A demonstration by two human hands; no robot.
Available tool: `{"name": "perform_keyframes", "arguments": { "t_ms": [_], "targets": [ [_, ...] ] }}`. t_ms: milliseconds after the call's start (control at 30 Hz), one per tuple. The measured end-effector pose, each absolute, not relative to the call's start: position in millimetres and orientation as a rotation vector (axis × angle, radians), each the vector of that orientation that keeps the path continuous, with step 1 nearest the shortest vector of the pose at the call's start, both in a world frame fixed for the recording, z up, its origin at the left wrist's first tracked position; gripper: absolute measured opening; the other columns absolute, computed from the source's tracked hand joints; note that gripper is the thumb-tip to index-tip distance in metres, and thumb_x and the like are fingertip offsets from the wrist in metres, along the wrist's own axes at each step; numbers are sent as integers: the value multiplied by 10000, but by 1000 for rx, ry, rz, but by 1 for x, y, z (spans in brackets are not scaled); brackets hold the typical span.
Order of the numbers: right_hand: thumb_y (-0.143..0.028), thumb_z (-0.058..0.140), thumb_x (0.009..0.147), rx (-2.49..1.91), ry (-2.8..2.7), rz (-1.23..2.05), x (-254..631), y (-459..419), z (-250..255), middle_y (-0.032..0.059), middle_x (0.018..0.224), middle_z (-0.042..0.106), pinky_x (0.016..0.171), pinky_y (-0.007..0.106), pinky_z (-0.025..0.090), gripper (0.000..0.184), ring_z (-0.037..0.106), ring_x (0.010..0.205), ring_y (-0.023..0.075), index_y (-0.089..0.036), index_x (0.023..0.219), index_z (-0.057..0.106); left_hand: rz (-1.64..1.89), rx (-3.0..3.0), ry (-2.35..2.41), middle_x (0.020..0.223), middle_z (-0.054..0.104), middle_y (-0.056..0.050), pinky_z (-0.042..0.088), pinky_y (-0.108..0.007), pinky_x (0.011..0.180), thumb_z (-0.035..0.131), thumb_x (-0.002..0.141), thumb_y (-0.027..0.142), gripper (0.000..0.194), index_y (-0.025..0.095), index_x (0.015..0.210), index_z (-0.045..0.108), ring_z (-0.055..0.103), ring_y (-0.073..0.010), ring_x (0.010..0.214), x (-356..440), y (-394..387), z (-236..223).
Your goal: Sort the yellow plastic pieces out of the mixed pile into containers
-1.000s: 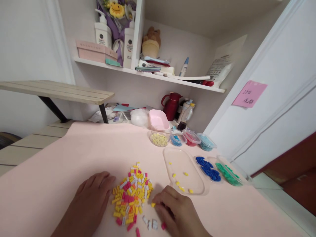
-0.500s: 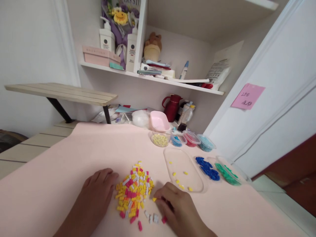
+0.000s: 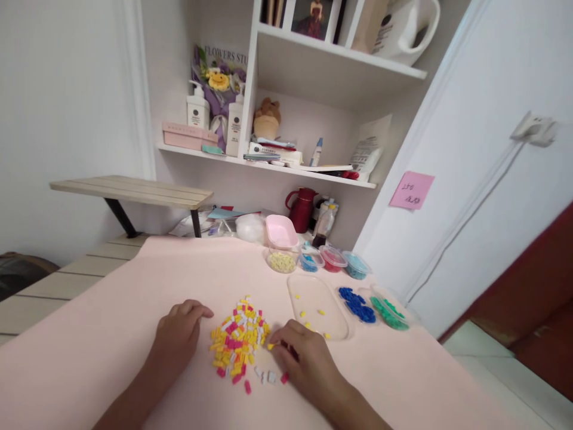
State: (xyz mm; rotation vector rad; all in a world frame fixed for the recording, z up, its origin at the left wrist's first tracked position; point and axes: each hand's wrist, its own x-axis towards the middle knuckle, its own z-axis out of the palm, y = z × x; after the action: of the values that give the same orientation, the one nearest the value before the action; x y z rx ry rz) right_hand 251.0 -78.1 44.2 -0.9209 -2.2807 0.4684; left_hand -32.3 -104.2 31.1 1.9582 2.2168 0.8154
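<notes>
A loose heap of small toy building bricks [image 3: 235, 343], mostly yellow, pink and white with a few orange, lies on the pink table cover between my hands. To its left, my left hand [image 3: 181, 331] rests open on the cover, its index finger pointing at the heap without holding anything. At the heap's right edge, my right hand [image 3: 302, 352] pinches a yellow brick [image 3: 271, 346] between thumb and fingertips. Several white bricks [image 3: 265, 376] and a pink brick [image 3: 285, 378] lie just below that hand. A shallow clear tray [image 3: 313, 325] beyond it holds several yellow bricks.
Tubs of dark blue bricks [image 3: 358, 306] and green bricks [image 3: 389, 313] stand on the right. Farther back are a tub of pale yellow bricks [image 3: 282, 261], more lidded tubs, a pink container [image 3: 282, 232] and a red jug [image 3: 302, 210]. A slatted wooden stand [image 3: 134, 190] is at left.
The camera has tilted up, so more shelving shows. My right hand keeps its pinch on the yellow brick near the heap. My left index finger now stretches out more separately.
</notes>
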Motion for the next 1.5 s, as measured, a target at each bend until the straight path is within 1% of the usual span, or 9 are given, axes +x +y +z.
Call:
{"name": "perform_keyframes", "arguments": {
  "t_ms": [200, 267, 400, 567, 767, 1067, 1167, 1300, 1500],
  "targets": [
    [-125, 523, 864, -834, -2315, 326, 252, -77, 45, 19, 882, 670, 700, 212, 449, 221, 632, 756, 119, -236, 972, 682, 705, 2022, 2188, 1043, 698, -24, 441, -323, 907, 307, 828, 65, 427, 231, 895, 695, 609, -162, 1024, -31, -105, 47],
    [-150, 518, 884, -826, -2311, 252, 252, -75, 43, 24, 871, 668, 685, 212, 441, 197, 630, 744, 118, -230, 965, 678, 536, 2098, 2171, 1078, 696, -41, 404, -384, 967, 311, 844, 82, 435, 242, 961, 699, 616, -175, 1039, -27, -113, 57],
    [-205, 494, 927, -785, -2298, 138, 252, -74, 41, 34, 847, 665, 662, 216, 423, 180, 618, 712, 116, -218, 967, 669, 233, 2245, 2215, 1143, 691, -72, 193, -587, 1089, 344, 875, 184, 410, 277, 1080, 686, 593, -237, 1118, -23, -139, 70],
    [-209, 483, 939, -765, -2255, 17, 250, -73, 41, 34, 828, 662, 661, 219, 411, 183, 615, 702, 116, -211, 965, 664, 204, 2060, 2501, 1338, 599, -119, 165, -643, 1077, 271, 905, 193, 500, 250, 1318, 547, 529, -263, 1233, -32, -161, 53],
    [-223, 489, 922, -970, -2048, 29, 269, -56, 52, 31, 825, 662, 657, 223, 427, 192, 599, 658, 118, -203, 960, 675, 298, 2067, 2619, 1423, 530, -94, 251, -528, 1090, 251, 920, 255, 508, 243, 1336, 542, 457, -245, 1322, -35, -169, 29],
    [-189, 529, 877, -1553, -1842, -59, 311, -42, 81, 51, 865, 682, 620, 252, 383, 208, 637, 779, 174, -215, 883, 736, 286, 2072, 2662, 1403, 548, -84, 282, -494, 1084, 249, 927, 258, 498, 251, 1331, 540, 487, -228, 1292, -31, -171, 34],
    [-169, 524, 868, -1607, -1838, -83, 311, -44, 89, 76, 959, 679, 652, 262, 390, 249, 639, 816, 188, -211, 993, 735, 232, 2027, 2700, 1435, 515, -70, 253, -480, 1105, 255, 933, 248, 497, 259, 1355, 518, 463, -218, 1308, -30, -169, 33],
    [-168, 499, 875, -1515, -1860, -72, 295, -52, 106, 77, 1070, 659, 745, 283, 418, 331, 629, 861, 192, -239, 1139, 685, 80, 1941, 2694, 1489, 451, -38, 222, -457, 1124, 227, 950, 246, 508, 280, 1400, 459, 398, -193, 1360, -25, -169, 39],
    [-208, 504, 863, -988, -1815, 536, 246, -69, 87, 27, 894, 689, 686, 260, 473, 254, 615, 708, 147, -225, 984, 726, 112, 1938, 2664, 1488, 449, -42, 211, -460, 1121, 229, 950, 263, 503, 288, 1395, 462, 380, -197, 1368, -28, -169, 37]
  ]
}}
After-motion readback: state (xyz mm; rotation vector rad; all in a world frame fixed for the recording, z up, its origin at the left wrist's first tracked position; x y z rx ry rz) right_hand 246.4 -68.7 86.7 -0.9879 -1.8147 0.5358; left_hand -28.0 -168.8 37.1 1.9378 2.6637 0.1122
